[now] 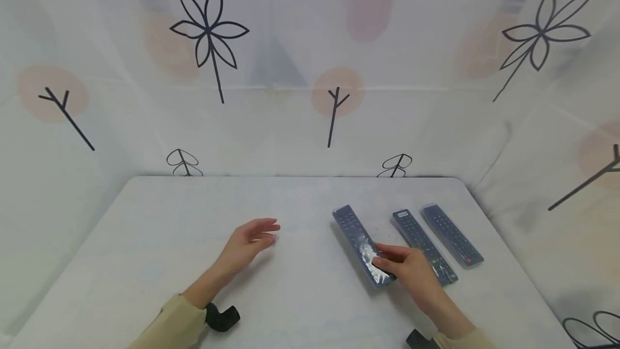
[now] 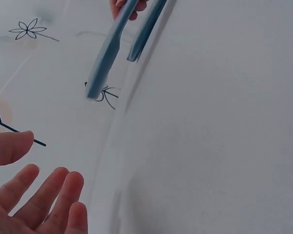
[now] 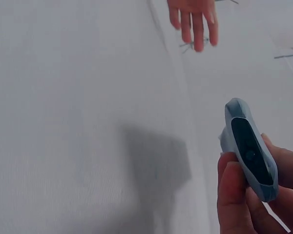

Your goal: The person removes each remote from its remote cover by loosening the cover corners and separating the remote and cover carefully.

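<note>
My right hand (image 1: 415, 273) pinches the near end of a dark remote control (image 1: 354, 233) in a shiny clear wrapper. The remote is held above the white table, its far end pointing away and to the left. In the right wrist view the end of the remote (image 3: 251, 151) faces the camera, with fingers and thumb on either side of it. My left hand (image 1: 249, 242) hovers over the table to the left, holding nothing. Its fingers (image 2: 44, 195) are spread and relaxed in the left wrist view.
Two more dark remotes lie side by side on the table: one (image 1: 420, 238) partly behind my right hand, the other (image 1: 452, 236) farther right, near the table's right edge. A patterned white cloth (image 1: 281, 133) hangs behind the white table (image 1: 194, 209).
</note>
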`<action>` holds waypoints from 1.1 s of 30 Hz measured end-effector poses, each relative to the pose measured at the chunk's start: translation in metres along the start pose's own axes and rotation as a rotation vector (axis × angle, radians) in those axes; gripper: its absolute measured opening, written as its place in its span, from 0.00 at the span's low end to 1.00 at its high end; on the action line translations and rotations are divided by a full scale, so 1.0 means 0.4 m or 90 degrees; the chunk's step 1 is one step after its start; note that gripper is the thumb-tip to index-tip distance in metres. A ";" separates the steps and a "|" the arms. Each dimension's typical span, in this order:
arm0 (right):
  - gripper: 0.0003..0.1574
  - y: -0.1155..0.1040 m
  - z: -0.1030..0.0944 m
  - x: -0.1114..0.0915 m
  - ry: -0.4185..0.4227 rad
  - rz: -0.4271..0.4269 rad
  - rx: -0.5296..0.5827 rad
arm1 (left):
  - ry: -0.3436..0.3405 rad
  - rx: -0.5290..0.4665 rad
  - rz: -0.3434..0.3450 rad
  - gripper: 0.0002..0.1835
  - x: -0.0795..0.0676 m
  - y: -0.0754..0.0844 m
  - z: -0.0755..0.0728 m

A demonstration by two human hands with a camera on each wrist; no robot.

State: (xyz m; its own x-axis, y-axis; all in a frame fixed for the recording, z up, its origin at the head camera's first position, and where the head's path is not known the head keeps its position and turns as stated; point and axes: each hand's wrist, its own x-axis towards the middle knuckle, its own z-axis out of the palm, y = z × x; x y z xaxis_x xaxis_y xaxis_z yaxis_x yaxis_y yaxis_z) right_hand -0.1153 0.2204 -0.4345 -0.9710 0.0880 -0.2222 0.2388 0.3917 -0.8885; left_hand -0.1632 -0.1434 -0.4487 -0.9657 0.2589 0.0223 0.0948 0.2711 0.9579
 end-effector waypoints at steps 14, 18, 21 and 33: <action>0.28 -0.061 0.056 -0.044 -0.070 -0.010 0.116 | -0.042 -0.089 0.004 0.26 0.023 0.037 0.063; 0.29 -0.066 0.069 -0.051 -0.110 -0.019 0.130 | -0.049 -0.110 0.005 0.27 0.027 0.042 0.076; 0.30 -0.070 0.079 -0.056 -0.126 -0.021 0.137 | -0.052 -0.116 0.007 0.28 0.029 0.047 0.083; 0.29 -0.083 0.110 -0.065 -0.131 -0.023 0.161 | -0.021 -0.142 0.020 0.26 0.032 0.060 0.091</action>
State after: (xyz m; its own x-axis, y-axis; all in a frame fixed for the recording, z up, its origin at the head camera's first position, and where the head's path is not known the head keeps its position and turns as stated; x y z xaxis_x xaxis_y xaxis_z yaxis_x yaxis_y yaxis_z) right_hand -0.0975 0.1646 -0.4168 -0.9630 -0.1186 -0.2422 0.2239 0.1493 -0.9631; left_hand -0.1646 -0.0998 -0.4357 -0.9542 0.2952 0.0479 0.0661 0.0520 0.9965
